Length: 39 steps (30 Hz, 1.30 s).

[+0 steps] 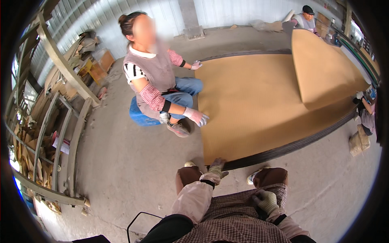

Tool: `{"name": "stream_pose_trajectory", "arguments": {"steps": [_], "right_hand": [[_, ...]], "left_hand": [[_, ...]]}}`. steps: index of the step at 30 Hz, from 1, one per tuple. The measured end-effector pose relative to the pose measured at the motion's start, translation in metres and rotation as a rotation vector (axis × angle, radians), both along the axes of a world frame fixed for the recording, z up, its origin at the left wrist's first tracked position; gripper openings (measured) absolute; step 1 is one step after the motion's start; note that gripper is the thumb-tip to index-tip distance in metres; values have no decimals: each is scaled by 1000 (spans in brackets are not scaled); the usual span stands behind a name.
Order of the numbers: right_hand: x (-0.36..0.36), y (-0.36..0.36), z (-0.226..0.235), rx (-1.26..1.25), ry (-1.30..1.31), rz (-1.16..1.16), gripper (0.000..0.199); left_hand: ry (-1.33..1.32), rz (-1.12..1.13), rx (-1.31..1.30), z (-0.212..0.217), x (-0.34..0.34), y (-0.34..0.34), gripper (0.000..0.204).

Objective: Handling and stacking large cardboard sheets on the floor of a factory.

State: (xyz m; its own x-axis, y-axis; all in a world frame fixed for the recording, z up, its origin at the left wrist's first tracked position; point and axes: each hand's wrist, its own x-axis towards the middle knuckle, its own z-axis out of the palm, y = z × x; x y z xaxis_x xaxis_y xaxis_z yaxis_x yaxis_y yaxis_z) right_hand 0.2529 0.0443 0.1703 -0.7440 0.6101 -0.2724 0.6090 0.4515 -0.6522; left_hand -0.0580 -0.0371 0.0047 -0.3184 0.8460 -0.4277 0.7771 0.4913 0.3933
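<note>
A big tan sheet [251,105] lies flat on the concrete floor, on top of a dark stack whose edge [291,146] shows along its near side. My left hand [217,166], in a grey work glove, grips the near corner of the tan sheet. My right hand [265,201], also gloved, rests closed against my checked apron at my lap, holding nothing I can make out. At the far right another tan sheet [324,69] is lifted and tilted.
A person [158,81] sits on a blue stool [139,115] at the sheet's left edge, both gloved hands on it. Another person [304,16] stands at the far end, and a third [366,109] at the right. Wood scraps and metal frames [60,121] line the left wall.
</note>
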Motion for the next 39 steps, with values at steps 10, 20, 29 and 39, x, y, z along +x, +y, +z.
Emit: {"name": "stream_pose_trajectory", "arguments": {"steps": [10,20,29,39], "right_hand": [[-42,133,-1,-229,659,-788,28],[-82,295,-108,-484,480,-1064,55],[-108,282,-171,-311,155,-785,61],[-129,257,-141,-782,490,-1196,84]], "left_hand": [[-19,41,177,-42,0,-5,88],[-24,50,91,-33,-2,0,90],[-62,45,30,-33,-7,1,86],[-82,70,244,-38,-10,-6,73]]}}
